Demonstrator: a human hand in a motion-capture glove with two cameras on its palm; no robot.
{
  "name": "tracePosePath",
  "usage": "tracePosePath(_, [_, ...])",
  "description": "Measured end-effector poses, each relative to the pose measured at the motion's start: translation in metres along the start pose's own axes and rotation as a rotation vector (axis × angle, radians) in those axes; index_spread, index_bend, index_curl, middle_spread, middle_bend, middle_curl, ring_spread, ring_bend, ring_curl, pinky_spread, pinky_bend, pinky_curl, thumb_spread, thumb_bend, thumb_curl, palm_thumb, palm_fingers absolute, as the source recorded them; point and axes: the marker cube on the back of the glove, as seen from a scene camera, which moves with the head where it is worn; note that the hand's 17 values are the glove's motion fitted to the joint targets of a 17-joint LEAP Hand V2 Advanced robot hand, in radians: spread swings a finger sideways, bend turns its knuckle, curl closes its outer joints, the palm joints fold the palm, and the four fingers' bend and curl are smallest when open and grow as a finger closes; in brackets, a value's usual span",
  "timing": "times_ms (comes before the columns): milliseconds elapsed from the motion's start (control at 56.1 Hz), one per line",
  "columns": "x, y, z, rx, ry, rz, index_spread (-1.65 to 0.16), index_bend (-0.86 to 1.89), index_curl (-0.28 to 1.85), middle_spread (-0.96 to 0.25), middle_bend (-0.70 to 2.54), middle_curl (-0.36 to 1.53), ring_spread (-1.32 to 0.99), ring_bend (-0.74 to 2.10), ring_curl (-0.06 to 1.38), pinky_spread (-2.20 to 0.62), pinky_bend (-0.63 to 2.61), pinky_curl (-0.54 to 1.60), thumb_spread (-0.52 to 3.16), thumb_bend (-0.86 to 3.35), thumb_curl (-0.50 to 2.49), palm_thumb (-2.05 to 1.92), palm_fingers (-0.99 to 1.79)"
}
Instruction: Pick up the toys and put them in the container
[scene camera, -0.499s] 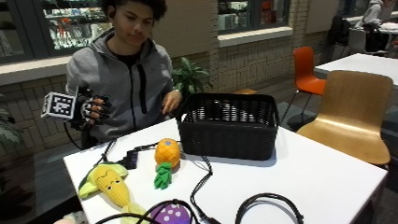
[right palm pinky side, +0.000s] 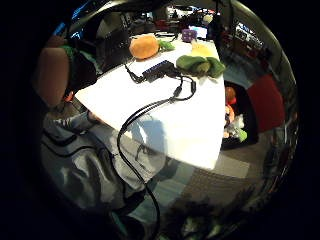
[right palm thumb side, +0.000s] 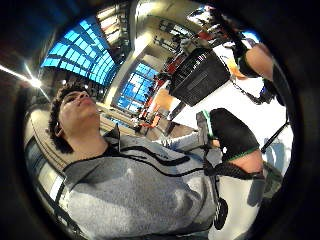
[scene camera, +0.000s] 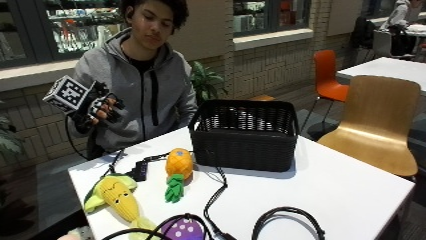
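Note:
My gloved right hand (scene camera: 101, 108) is raised above the table's left edge, beside my chest, with its fingers loosely curled and holding nothing. On the white table (scene camera: 333, 190) lie a pineapple plush (scene camera: 178, 167), a yellow corn plush (scene camera: 117, 198) with green leaves, and a purple plush (scene camera: 181, 229) at the front edge. A black wicker basket (scene camera: 243, 135) stands behind them, in the middle of the table. The little finger side palm view looks down on the pineapple plush (right palm pinky side: 145, 46), the corn plush (right palm pinky side: 201, 63) and the purple plush (right palm pinky side: 189, 35). The basket (right palm thumb side: 200, 75) also shows in the thumb side palm view.
Black cables (scene camera: 216, 192) and a small black box (scene camera: 140, 169) lie among the toys. A wooden chair (scene camera: 378, 120) stands at the table's right side. More plush toys (right palm pinky side: 232, 117) lie on the floor beside the table.
My gloved hand has risen slightly; the toys and the basket have not moved.

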Motion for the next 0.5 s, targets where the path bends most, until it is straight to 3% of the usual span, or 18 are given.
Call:
tracePosePath(249, [0.02,-0.027,-0.005,0.0,0.192,0.123,-0.2,0.15,0.22,-0.03,0.55,0.28,-0.22,0.69,0.23,-0.1,0.56,0.3,1.54,0.26,0.19,0.05,0.53])
tracePosePath(374, [0.051,-0.058,-0.014,0.05,0.365,0.18,-0.23,0.13,0.21,-0.04,0.61,0.31,-0.21,0.7,0.23,-0.09,0.61,0.32,1.48,0.22,0.21,0.03,0.44])
tracePosePath(499, [0.093,-0.103,-0.017,-0.03,0.404,0.2,-0.25,0.12,0.2,-0.04,0.66,0.34,-0.21,0.77,0.24,-0.07,0.66,0.33,1.39,0.17,0.22,0.02,0.41])
